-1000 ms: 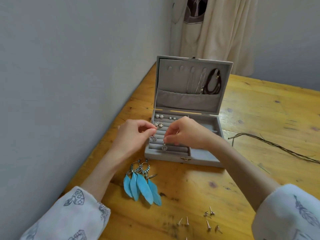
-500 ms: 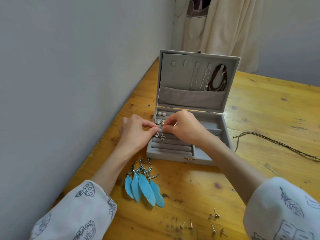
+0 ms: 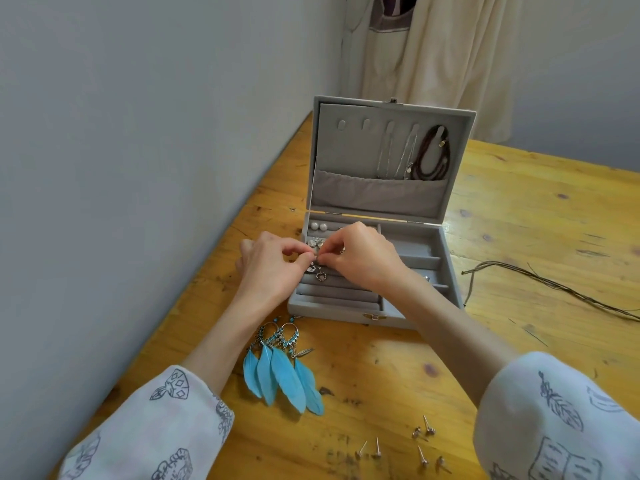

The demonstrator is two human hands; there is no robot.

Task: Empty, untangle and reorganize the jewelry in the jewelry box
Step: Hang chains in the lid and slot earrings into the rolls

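While the grey jewelry box (image 3: pixel 377 299) stands open on the bench (image 3: pixel 381 368), the left hand (image 3: pixel 268 270) and right hand (image 3: pixel 360 259) meet over its ring rolls, fingers of both pinching a small silver earring (image 3: pixel 313 266). Blue feather earrings (image 3: pixel 282 368) lie just before the box.

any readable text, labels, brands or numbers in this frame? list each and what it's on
None readable.
Sleeves: line drawings only (a feather, an open book, mushrooms), no words.
Jewelry box: no brand or label; the clasp shows no lettering.
Garment on the wall: dark patch, cropped, no text legible.
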